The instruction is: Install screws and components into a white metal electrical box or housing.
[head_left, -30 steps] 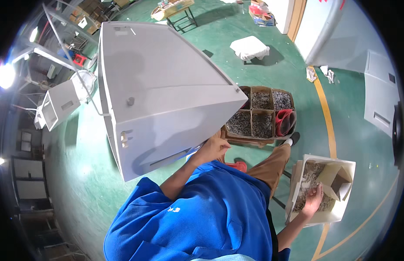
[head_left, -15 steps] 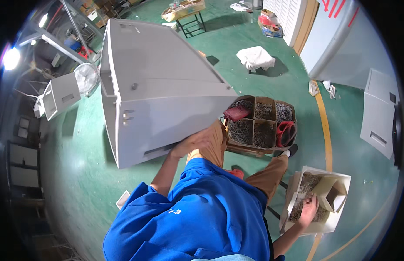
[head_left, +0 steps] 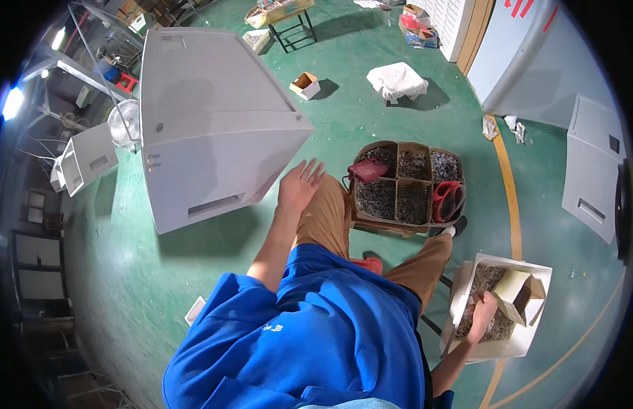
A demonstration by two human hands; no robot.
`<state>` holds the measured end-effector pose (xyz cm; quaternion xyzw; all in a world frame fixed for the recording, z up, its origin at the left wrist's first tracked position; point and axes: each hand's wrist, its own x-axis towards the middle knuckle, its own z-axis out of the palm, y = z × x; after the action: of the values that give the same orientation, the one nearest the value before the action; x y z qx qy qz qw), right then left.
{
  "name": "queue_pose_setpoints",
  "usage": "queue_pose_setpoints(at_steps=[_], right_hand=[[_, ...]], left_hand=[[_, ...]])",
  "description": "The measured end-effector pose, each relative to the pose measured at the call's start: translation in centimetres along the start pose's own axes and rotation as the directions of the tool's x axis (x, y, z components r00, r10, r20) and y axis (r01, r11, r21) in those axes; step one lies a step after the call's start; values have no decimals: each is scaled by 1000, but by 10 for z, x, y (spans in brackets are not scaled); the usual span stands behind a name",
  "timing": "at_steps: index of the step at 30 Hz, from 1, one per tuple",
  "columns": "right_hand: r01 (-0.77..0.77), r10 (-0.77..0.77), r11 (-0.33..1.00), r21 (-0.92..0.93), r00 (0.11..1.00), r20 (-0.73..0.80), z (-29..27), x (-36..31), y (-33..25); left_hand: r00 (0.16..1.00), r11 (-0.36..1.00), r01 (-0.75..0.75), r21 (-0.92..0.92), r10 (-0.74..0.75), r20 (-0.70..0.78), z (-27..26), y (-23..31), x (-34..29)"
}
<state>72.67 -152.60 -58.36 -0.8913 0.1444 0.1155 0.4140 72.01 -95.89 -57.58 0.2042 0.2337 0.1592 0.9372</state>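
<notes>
My left hand (head_left: 301, 185) is above my left thigh, fingers apart, with nothing in it. It is nearest to the large light-grey metal cabinet (head_left: 221, 160), which stands at the left with a rectangular slot in its near face. At the lower right, my right hand (head_left: 484, 312) reaches into a white box (head_left: 545, 273) of small loose parts (head_left: 497, 330). Its fingers are curled together; whatever is between them is too small to make out. An open cardboard box (head_left: 514, 290) sits tilted inside the white box, beside that hand.
Before my knees stands a divided tray (head_left: 398, 183) of small hardware, with a dark red pouch (head_left: 371, 170) and a red roll-like item (head_left: 447, 201). Beyond are a small carton (head_left: 305, 86) and a cloth-covered stool (head_left: 398, 82). A grey panel (head_left: 589, 170) stands at the right.
The cabinet has swung away to the left, uncovering the small carton behind it. My left hand has come off it, fingers spreading. My right hand's fingers have curled down among the small parts.
</notes>
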Motion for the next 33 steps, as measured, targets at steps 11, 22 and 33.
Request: queue_pose_setpoints(at_steps=[11, 22, 33], right_hand=[[393, -391, 914, -106, 920, 39, -15, 17, -101], [689, -810, 576, 440, 409, 420, 185, 60, -438], [717, -839, 544, 436, 448, 309, 423, 67, -608]], left_hand=[[952, 829, -294, -475, 301, -65, -19, 38, 1], [986, 909, -155, -388, 118, -118, -43, 56, -101], [965, 852, -218, -475, 261, 26, -124, 53, -185]])
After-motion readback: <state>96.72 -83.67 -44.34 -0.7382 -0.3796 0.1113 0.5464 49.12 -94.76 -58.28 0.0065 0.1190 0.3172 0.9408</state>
